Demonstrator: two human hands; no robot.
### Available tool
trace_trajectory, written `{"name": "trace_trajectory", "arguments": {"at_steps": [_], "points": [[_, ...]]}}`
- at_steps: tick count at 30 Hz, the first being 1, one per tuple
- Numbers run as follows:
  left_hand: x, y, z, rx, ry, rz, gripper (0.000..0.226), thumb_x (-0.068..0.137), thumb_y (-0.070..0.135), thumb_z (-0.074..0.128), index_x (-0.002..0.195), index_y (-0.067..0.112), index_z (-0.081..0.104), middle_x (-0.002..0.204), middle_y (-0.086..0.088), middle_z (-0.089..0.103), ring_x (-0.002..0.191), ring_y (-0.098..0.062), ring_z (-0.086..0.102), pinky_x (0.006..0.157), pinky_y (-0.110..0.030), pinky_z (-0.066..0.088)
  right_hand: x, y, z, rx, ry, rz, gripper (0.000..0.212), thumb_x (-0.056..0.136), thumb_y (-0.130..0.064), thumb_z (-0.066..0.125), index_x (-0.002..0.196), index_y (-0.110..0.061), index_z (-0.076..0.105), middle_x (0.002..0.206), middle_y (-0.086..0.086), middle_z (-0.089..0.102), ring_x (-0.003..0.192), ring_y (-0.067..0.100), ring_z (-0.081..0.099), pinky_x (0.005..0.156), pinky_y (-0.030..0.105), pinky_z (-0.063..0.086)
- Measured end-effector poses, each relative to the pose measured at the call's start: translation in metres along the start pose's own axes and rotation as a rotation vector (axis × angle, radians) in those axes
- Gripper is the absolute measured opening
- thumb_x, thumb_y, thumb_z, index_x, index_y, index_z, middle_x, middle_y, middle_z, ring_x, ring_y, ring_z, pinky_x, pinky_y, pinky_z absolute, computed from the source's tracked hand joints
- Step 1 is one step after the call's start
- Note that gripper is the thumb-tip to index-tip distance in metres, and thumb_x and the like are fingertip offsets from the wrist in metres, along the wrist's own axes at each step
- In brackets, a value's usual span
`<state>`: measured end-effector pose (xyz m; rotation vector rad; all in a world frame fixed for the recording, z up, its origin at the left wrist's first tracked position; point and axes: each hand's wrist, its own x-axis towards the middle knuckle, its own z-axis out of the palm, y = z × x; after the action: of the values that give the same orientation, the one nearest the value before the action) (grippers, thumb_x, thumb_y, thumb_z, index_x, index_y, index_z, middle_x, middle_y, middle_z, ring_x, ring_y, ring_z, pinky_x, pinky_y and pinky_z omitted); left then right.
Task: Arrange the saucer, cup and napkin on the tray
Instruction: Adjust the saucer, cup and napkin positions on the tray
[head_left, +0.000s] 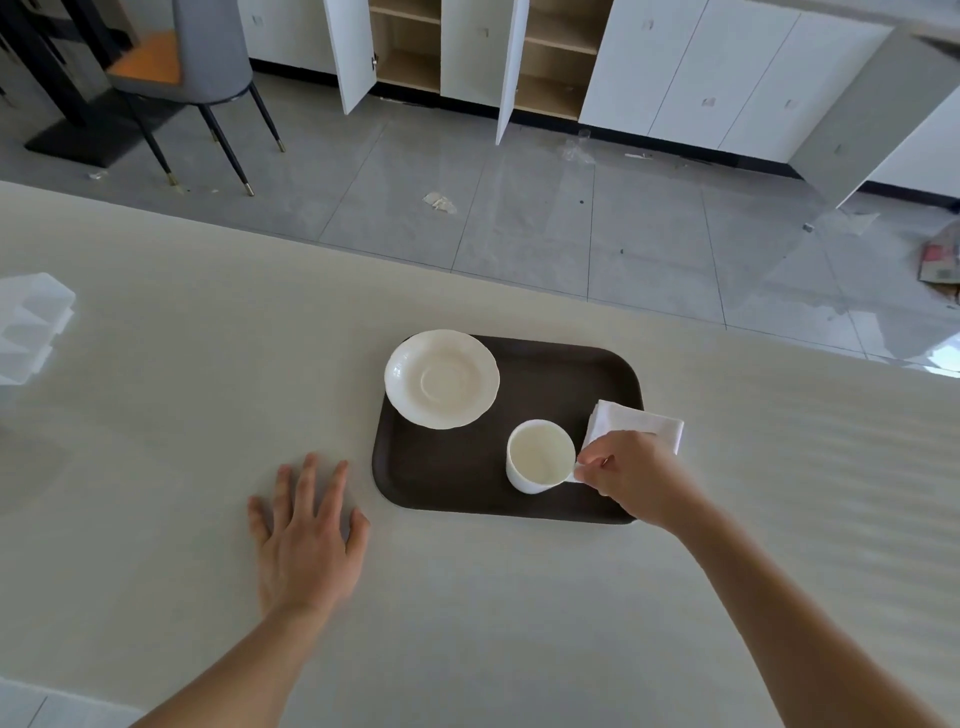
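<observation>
Pale countertop spans the foreground. Beyond it: glossy grey tiled floor with scattered litter, a grey chair, and white cabinets, two doors open on wooden shelves.

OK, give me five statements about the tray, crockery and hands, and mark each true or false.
1. The cup stands on the saucer. False: it stands on the tray, apart from the saucer.
2. The right hand is at the cup's handle side. True.
3. The left hand grips the tray. False: it lies flat on the table, beside the tray.
4. The napkin overhangs the tray's right edge. True.
5. The cup lies tipped over. False: it stands upright and looks empty.
</observation>
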<state>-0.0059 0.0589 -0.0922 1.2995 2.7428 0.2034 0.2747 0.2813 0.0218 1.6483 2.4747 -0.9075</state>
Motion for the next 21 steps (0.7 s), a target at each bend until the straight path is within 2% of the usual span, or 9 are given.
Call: {"name": "trace_trajectory", "arguments": {"at_steps": [3,5,7,13,18,21], "points": [[0.000,-0.001,0.001,0.003,0.006,0.006,0.061,0.088,0.045,0.032,0.146,0.029,0.041,0.157,-0.009,0.035,0.147,-0.034,0.025,0.118,-0.060,0.011,-0.003,-0.001,0.004,-0.015,0.048,-0.027,0.013,0.090,-0.026,0.069,0.084,-0.021,0.079,0.066,-0.015,0.062,0.077,0.016,0.062,0.065,0.023,0.050],[0.000,-0.001,0.000,0.012,0.003,0.006,0.061,0.088,0.045,0.033,0.146,0.029,0.041,0.157,-0.009,0.035,0.148,-0.034,0.025,0.118,-0.060,0.012,-0.004,0.000,0.007,-0.026,0.089,-0.067,0.013,0.089,-0.024,0.070,0.083,-0.018,0.079,0.075,-0.009,0.067,0.075,0.016,0.063,0.066,0.024,0.051],[0.000,-0.001,-0.001,0.014,0.001,0.002,0.061,0.088,0.045,0.032,0.147,0.029,0.041,0.158,-0.009,0.035,0.148,-0.033,0.024,0.118,-0.059,0.011,-0.004,0.000,0.009,-0.005,0.120,-0.088,0.014,0.090,-0.023,0.070,0.082,-0.016,0.079,0.074,-0.009,0.066,0.071,0.014,0.063,0.067,0.026,0.053],[0.000,0.001,-0.004,0.003,-0.001,0.001,0.062,0.088,0.045,0.031,0.147,0.028,0.042,0.158,-0.009,0.035,0.148,-0.033,0.024,0.119,-0.059,0.011,0.006,0.003,0.010,0.124,0.199,-0.006,0.017,0.092,-0.027,0.067,0.084,-0.015,0.077,0.069,0.001,0.073,0.068,0.018,0.065,0.065,0.031,0.053],[0.000,0.002,-0.005,-0.002,-0.004,-0.003,0.062,0.088,0.044,0.032,0.147,0.028,0.042,0.158,-0.009,0.035,0.148,-0.033,0.024,0.119,-0.060,0.011,0.021,-0.004,0.013,0.242,0.267,0.081,0.020,0.092,-0.029,0.066,0.076,-0.019,0.072,0.063,-0.004,0.071,0.066,0.012,0.063,0.056,0.020,0.040],[-0.001,0.003,-0.007,0.000,-0.011,-0.010,0.062,0.088,0.043,0.032,0.147,0.028,0.042,0.158,-0.009,0.035,0.149,-0.033,0.023,0.119,-0.060,0.011,0.029,-0.010,0.018,0.280,0.278,0.127,0.023,0.092,-0.031,0.064,0.073,-0.020,0.069,0.062,-0.004,0.070,0.063,0.011,0.066,0.051,0.018,0.040]]}}
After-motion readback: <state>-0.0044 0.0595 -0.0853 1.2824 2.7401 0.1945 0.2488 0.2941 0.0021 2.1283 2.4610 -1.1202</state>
